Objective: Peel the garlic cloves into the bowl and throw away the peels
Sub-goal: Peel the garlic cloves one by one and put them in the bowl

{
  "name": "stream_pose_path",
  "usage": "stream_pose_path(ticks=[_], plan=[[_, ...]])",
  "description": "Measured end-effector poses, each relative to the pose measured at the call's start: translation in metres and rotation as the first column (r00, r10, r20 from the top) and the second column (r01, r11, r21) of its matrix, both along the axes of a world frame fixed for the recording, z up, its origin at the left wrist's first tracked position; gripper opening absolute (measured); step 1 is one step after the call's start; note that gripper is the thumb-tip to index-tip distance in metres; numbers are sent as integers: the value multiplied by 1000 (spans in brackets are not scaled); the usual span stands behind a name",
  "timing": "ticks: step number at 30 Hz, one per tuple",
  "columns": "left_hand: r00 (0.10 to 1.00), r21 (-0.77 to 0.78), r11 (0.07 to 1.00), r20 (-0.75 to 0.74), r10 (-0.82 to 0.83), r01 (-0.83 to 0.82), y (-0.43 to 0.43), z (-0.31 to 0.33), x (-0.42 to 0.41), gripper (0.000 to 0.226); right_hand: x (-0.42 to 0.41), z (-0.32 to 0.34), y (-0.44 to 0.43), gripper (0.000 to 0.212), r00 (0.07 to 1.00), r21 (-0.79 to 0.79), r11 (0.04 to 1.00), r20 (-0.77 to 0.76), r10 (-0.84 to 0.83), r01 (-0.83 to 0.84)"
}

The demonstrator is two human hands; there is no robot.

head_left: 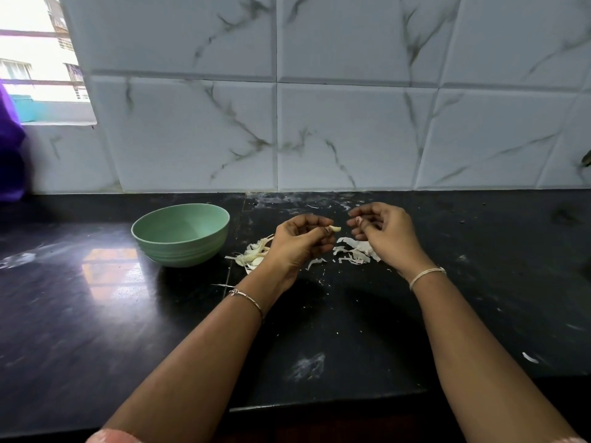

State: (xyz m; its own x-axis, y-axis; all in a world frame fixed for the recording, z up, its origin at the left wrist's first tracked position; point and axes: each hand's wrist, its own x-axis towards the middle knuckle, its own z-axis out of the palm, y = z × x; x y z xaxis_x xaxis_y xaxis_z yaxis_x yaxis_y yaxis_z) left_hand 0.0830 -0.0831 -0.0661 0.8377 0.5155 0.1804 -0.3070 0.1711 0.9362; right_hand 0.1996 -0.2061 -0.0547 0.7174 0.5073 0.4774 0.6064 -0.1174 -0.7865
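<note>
L hand [300, 243] pinches garlic clove [334, 229] at fingertips. R hand [385, 233] just beside it, fingers curled; can't tell if holding a scrap. Loc: bowl [182, 251] left of L hand, peels [355, 252] under R hand. Risk: small pinch, so clove may slip and drop among peels.

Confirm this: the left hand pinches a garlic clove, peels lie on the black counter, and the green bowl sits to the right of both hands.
One point is wrong: the head view shows the green bowl left of both hands, nearest the left hand. The garlic clove pinched in that hand and the peels on the black counter are right.
</note>
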Motion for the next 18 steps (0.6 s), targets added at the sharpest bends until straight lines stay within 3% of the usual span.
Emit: stream_pose_path(ticks=[2, 4, 8, 14, 18], plan=[[1000, 8, 1000, -10, 6, -6, 0, 0, 0, 12, -4, 1, 2, 10, 989, 40, 992, -80, 124, -122], [1000, 3, 1000, -12, 12, -12, 1, -1, 1, 10, -5, 0, 1, 5, 986, -2, 987, -27, 163, -163], [1000, -16, 1000, -10, 7, -7, 3, -1, 1, 7, -6, -4, 6, 12, 991, -95, 988, 43, 130, -126], [1000, -9, 1000, 11, 16, -16, 8, -1, -3, 11, -9, -7, 12, 11, 982, -48, 981, -9, 189, -189], [995, 74, 992, -7, 100, -100, 9, 5, -11, 9, -12, -13, 20, 9, 986, -140, 983, 100, 136, -122]])
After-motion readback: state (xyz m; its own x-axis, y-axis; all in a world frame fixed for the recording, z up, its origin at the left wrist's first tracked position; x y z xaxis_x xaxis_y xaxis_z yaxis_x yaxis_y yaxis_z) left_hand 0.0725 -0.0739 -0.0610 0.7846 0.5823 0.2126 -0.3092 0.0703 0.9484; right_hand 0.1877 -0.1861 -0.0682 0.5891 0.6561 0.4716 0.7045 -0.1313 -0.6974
